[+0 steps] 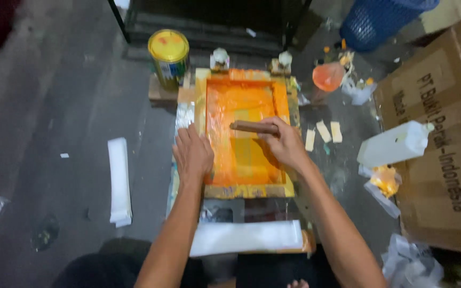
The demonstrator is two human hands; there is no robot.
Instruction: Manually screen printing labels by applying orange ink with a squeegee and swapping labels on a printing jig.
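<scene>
One framed screen (244,136) holds orange ink; yellow-lidded can (169,57) closed.

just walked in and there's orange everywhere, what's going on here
A person is working over a wooden-framed printing screen coated in orange ink, lying flat on the floor. The left hand presses flat on the frame's left edge. The right hand grips a brown wooden-handled squeegee lying across the middle of the screen. A yellow-lidded tin can stands at the upper left of the frame, a stack of white plastic sheets lies at its near end, and a white plastic jug rests to the right.
</scene>
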